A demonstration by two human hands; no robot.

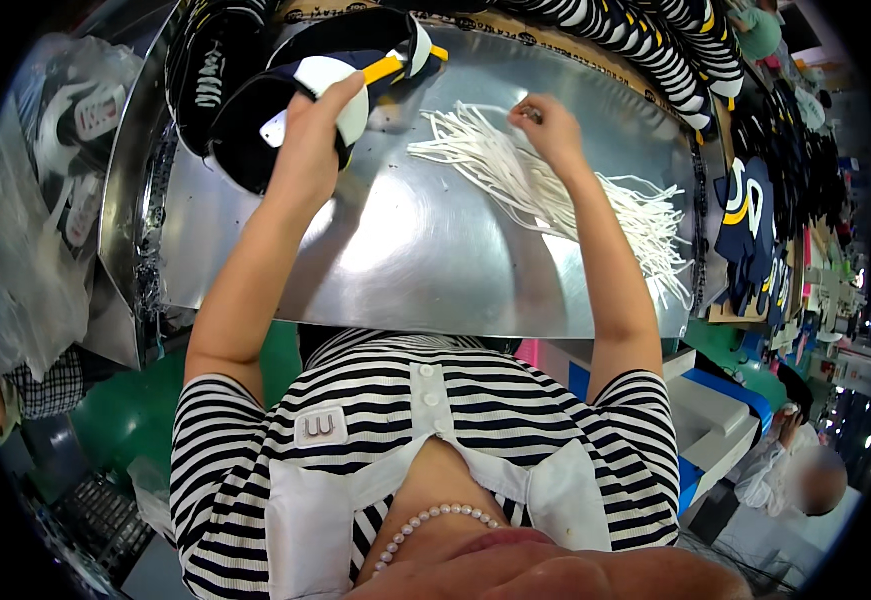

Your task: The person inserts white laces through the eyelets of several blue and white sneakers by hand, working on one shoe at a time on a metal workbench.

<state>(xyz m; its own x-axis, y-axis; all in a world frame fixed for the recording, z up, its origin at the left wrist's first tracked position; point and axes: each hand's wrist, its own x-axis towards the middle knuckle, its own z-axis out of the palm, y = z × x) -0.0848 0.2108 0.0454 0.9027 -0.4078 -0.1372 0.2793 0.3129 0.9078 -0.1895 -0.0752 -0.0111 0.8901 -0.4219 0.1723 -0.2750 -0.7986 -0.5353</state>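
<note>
My left hand (314,130) is closed on a shoe upper (331,85) at the left of the metal table. The upper is navy and black, with white panels and a yellow strip; my fingers hide part of it. Over the bundle of white shoelaces (516,180) at the right, my right hand (554,132) is pinched shut. Something small and dark shows at its fingertips, too small to name. One loose white lace end runs close to these fingers; whether they grip it is unclear.
More dark shoe uppers (211,60) stand at the table's far left. Rows of striped uppers (596,35) line the far edge. Shoe pieces (748,215) lie on a surface at the right. Clear plastic bags (31,220) hang at left; another person (791,470) sits at lower right.
</note>
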